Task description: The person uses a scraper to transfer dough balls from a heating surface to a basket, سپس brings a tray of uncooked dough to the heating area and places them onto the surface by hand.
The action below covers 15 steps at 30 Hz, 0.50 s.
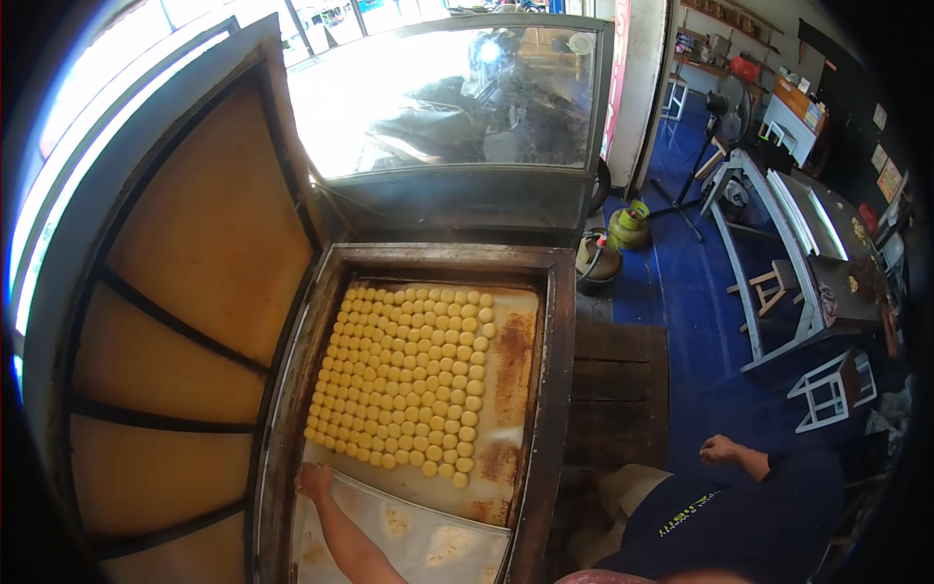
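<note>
I had the left hand [314, 479] reaching forward into the open metal oven box [555, 389], its fingers spread and flat against the near left corner of the baking tray [513, 360], just beside the nearest row of cookies; it pressed on the tray's edge rather than closing around anything. The tray lay inside the box, its left and middle covered by close rows of small round yellow cookies [404, 375], while its right strip was bare and rust-stained. A second, paler tray [438, 545] sat nearer to me, under my forearm. The right hand [718, 449] was well apart from the oven, off to the right above the blue floor [700, 292], curled loosely into a fist; I could not tell whether it held anything. The hinged lid [195, 321] stood raised at the left, and a green gas cylinder [632, 224] stood beyond the box.
</note>
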### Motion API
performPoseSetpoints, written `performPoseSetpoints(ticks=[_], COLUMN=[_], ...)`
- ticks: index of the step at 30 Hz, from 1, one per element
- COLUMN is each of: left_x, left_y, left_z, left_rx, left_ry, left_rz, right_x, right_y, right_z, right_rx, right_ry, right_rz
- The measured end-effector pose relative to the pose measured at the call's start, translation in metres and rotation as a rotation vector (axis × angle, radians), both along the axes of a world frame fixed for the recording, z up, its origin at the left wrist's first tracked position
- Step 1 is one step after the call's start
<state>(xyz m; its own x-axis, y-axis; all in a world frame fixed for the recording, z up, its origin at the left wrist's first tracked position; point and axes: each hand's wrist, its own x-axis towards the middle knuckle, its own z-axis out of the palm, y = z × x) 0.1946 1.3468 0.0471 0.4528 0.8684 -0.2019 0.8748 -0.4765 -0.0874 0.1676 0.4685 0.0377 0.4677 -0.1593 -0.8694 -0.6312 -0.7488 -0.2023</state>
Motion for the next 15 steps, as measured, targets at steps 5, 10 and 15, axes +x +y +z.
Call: performPoseSetpoints(ticks=[5, 10, 15], left_x=[-0.014, -0.067, -0.055], left_y=[0.002, 0.039, -0.001], left_z=[0.012, 0.005, 0.066], left_rx=[0.028, 0.528, 0.227], left_ry=[-0.046, -0.305, -0.414], left_rz=[0.03, -0.251, -0.104], right_x=[0.056, 0.118, 0.099], right_y=[0.058, 0.22, 0.417], right_z=[0.068, 0.179, 0.152], right_rx=[0.029, 0.497, 0.937], right_ry=[0.031, 0.032, -0.635], right_rz=[0.661, 1.132, 1.134])
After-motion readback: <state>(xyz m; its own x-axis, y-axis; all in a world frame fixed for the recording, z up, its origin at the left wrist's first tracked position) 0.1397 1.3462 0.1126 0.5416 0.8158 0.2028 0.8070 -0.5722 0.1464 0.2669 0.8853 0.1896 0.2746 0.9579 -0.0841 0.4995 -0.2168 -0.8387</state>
